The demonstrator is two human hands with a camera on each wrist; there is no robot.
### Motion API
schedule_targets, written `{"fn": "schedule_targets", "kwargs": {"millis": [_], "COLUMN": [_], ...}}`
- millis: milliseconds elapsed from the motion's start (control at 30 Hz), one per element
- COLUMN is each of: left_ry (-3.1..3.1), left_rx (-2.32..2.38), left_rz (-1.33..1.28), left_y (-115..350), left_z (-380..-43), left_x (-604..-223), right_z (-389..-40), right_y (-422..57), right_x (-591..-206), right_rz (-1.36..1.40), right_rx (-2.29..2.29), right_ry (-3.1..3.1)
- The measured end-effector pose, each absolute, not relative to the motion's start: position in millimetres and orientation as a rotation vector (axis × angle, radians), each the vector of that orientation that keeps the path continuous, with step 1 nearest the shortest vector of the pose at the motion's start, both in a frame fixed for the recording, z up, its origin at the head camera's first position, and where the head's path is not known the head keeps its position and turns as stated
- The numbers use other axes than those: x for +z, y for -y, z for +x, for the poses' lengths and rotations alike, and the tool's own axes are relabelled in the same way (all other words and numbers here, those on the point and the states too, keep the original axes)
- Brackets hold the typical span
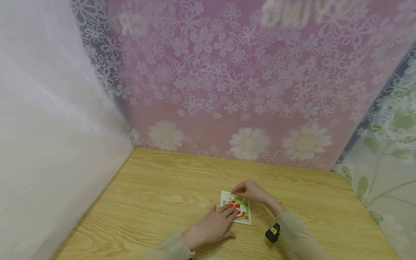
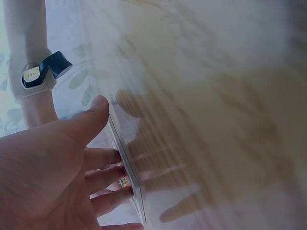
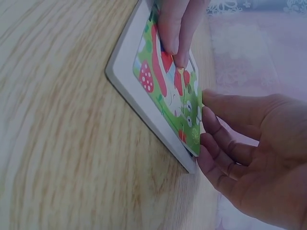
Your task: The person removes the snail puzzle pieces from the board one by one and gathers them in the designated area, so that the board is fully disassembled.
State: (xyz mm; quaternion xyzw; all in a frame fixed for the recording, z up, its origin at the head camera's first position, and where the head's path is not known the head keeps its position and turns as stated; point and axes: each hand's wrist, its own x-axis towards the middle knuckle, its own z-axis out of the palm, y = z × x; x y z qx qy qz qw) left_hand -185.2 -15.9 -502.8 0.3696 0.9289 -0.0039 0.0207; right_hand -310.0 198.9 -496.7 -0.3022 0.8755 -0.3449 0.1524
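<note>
A small jigsaw puzzle (image 1: 241,213) with a red, green and white cartoon picture lies in its white tray (image 1: 243,222) on the table. My left hand (image 1: 211,225) rests on it from the near left, fingers spread and nearly straight, fingertips on the picture. At the tray's far edge, my right hand (image 1: 253,191) pinches a green puzzle piece (image 3: 194,129) printed with cartoon eyes. In the right wrist view this piece sits tilted, its outer edge raised over the tray's rim, with thumb and fingers at that edge. A red spotted mushroom (image 3: 146,76) shows on the picture.
Something small, green and purple (image 1: 277,199) lies partly hidden behind the right forearm. A black wrist camera (image 1: 273,233) juts from the right sleeve. Flowered cloth (image 1: 227,90) hangs behind the wooden table (image 1: 162,187), with a white sheet (image 1: 58,126) along its left side.
</note>
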Motion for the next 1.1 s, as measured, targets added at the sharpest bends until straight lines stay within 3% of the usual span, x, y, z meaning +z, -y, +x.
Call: {"fn": "schedule_targets", "kwargs": {"millis": [1100], "left_ry": [-2.85], "left_rx": [0.052], "left_rz": [1.096], "left_y": [13.7], "left_z": [-184.9], "left_x": [-496.0], "right_z": [-307.5], "right_y": [-200.7], "right_x": [-491.6], "right_rz": [-0.935], "right_rx": [-0.979], "right_ry": [-2.497]}}
